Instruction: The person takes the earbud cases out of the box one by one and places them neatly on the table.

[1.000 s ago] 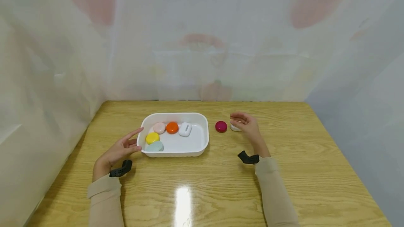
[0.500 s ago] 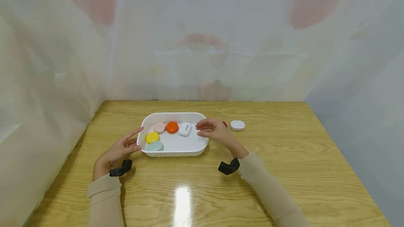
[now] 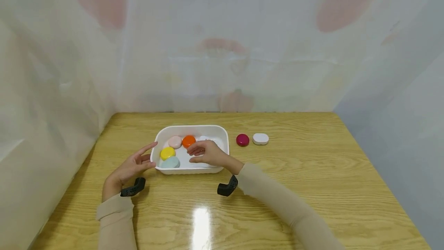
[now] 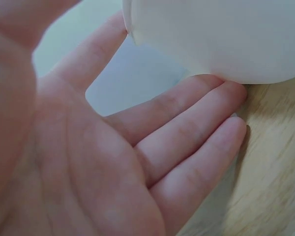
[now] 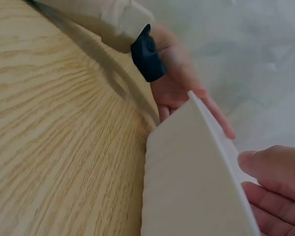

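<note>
A white rectangular tray [image 3: 222,169] with rounded corners stands at the table's middle. It holds a pale pink disc [image 3: 175,142], an orange disc [image 3: 189,141], a yellow disc [image 3: 168,153] and a pale green disc [image 3: 171,162]. Behind the right hand, a white rounded case [image 3: 202,138] is mostly hidden. My left hand [image 3: 133,167] touches the tray's left end; in the left wrist view its straight fingers [image 4: 187,128] lie against the outer wall. Over the tray's inside, my right hand [image 3: 209,153] has thumb and fingers apart, with nothing visible between them.
Right of the tray, a dark pink disc [image 3: 243,140] and a white oval box [image 3: 260,139] lie on the wooden table [image 3: 312,173]. A pale patterned sheet [image 3: 222,80] hangs behind the table and along its sides.
My right hand has moved left, from over the white oval box, past the tray's right rim to above its middle, uncovering the box. My left hand stays at the tray's left end.
</note>
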Available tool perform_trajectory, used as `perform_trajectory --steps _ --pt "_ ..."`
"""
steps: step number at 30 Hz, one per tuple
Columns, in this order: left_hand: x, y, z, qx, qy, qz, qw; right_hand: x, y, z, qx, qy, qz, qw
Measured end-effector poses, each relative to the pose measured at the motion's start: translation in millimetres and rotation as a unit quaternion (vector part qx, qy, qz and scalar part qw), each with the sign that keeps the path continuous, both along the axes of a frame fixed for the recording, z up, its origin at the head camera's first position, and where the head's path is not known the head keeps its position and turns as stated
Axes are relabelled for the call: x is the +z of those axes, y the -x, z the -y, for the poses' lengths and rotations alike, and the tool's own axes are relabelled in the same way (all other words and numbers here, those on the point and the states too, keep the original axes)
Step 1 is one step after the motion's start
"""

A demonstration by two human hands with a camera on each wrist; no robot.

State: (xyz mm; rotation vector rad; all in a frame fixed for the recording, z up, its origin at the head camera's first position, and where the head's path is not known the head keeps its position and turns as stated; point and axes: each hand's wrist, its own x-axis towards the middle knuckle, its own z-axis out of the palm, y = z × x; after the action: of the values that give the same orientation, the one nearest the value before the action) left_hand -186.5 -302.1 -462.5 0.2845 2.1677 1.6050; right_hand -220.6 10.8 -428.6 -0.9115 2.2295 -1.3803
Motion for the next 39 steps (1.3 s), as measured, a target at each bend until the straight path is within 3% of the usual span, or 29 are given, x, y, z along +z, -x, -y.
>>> perform_trajectory --steps 11,18,28,39 --pt "-2.8 -0.2 0 -0.005 -0.011 -0.004 0.9999 -6.8 8.9 34 -0.005 -0.041 0.018 0.999" --pt "-5.6 1.0 0 -0.016 -0.037 -0.006 0.9992 -8.3 14.2 50 -0.01 -0.069 -0.002 0.998" --pt "-3.9 -0.4 1 -0.007 -0.025 0.001 0.9997 -14.8 15.9 61 -0.007 -0.088 0.015 0.996" --pt "-3.3 0.3 1 -0.007 -0.006 -0.003 0.9999 -16.8 11.7 66 -0.005 -0.145 -0.041 0.989"
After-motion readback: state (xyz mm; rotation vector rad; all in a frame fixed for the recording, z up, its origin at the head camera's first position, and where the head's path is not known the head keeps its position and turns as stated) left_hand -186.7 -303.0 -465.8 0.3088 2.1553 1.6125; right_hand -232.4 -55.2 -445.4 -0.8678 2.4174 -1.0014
